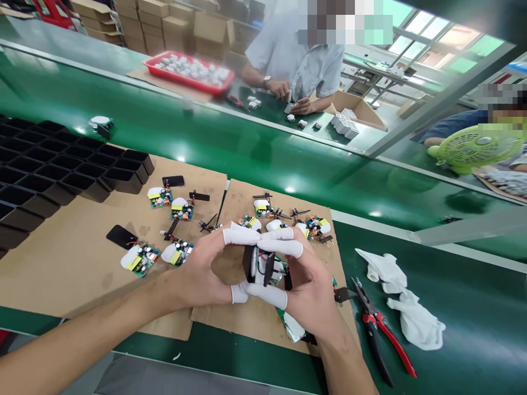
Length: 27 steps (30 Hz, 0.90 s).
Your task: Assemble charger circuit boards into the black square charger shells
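Between my two hands is a small black plastic adapter case [248, 263] with a circuit board and wires showing at its open side. My left hand [206, 266] grips it from the left, white finger cots on the thumb and fingertip. From the right, my right hand [308, 274] pinches the same case, also with white finger cots. A black end plate [269, 269] stands at the open side, partly hidden by fingers. Below my right hand lies another green circuit board [293, 325]. Several boards with yellow transformers, such as one circuit board [140, 259], lie on the cardboard.
Black open cases [82, 184] stand in rows at left. Red-handled pliers [376, 323] and white gloves [420, 321] lie at right. Behind the green belt [247, 148], a co-worker [296, 66] handles small parts near a red tray [189, 74]. A green fan [477, 145] is at far right.
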Each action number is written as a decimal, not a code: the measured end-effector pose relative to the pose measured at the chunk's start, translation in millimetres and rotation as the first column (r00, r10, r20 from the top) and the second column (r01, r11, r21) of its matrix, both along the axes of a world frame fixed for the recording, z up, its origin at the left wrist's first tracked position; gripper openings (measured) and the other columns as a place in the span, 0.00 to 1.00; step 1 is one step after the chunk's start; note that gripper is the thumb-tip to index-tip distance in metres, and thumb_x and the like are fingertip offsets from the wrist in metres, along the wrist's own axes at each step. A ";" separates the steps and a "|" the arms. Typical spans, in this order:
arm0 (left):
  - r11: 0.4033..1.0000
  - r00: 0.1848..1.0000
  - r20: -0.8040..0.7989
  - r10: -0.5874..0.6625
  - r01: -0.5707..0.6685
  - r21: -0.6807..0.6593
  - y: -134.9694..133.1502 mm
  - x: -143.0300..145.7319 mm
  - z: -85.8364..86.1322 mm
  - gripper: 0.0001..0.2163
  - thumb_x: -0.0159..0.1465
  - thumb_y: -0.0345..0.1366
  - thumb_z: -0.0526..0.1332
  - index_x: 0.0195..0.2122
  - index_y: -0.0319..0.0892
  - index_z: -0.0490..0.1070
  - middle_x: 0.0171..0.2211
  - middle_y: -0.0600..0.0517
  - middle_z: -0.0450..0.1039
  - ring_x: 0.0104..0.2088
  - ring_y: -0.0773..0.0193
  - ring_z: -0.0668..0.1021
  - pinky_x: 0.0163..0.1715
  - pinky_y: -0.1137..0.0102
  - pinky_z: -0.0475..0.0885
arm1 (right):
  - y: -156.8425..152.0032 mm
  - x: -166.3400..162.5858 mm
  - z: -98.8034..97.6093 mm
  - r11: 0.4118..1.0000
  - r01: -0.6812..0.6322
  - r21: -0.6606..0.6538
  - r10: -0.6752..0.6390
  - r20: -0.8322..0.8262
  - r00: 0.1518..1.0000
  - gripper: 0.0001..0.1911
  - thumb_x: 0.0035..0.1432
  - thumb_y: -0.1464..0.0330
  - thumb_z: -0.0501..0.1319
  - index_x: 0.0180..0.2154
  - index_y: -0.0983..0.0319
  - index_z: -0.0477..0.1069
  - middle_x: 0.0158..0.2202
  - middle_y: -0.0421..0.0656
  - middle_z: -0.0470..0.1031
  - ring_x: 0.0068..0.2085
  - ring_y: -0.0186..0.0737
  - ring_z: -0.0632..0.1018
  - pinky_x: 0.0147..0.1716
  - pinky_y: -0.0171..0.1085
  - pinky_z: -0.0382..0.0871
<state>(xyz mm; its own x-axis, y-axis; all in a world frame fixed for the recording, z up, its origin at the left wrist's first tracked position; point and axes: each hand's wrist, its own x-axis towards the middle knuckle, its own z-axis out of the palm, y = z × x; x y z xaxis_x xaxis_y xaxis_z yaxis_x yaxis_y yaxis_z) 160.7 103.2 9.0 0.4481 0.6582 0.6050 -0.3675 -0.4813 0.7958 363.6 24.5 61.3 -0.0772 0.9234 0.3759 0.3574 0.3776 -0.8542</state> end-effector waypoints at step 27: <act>0.990 0.995 -0.071 0.073 -0.064 0.122 2.1 -6.9 9.1 0.28 0.62 0.35 0.81 0.62 0.45 0.77 0.53 0.41 0.87 0.52 0.48 0.89 0.55 0.55 0.86 | -10.2 1.2 19.9 0.991 0.040 0.124 -0.035 -0.048 0.998 0.33 0.52 0.58 0.88 0.58 0.50 0.85 0.48 0.50 0.88 0.52 0.63 0.88 0.50 0.56 0.88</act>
